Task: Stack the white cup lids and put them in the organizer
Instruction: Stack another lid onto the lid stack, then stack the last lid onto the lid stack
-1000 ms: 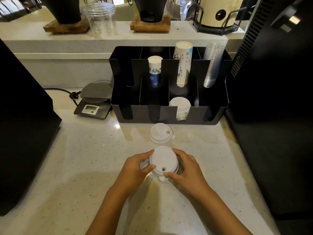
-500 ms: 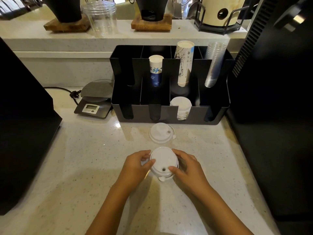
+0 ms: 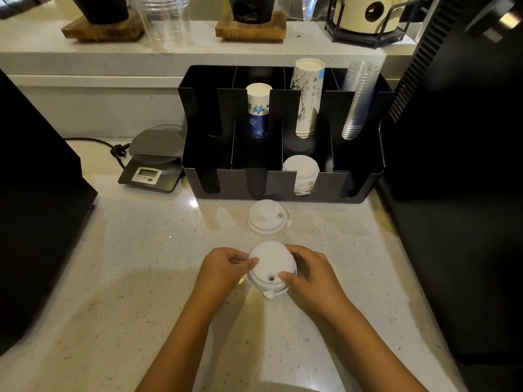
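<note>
With the left hand (image 3: 223, 267) and right hand (image 3: 310, 271) clamped fingers-round on the stack of white lids (image 3: 271, 268) on the near counter (image 3: 141, 278), squaring rims seems wise before adding the loose lid (image 3: 267, 217) by the organizer (image 3: 283, 183).

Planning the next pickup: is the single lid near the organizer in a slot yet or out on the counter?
Out: the single lid lies flat on the counter, just before the organizer.
</note>
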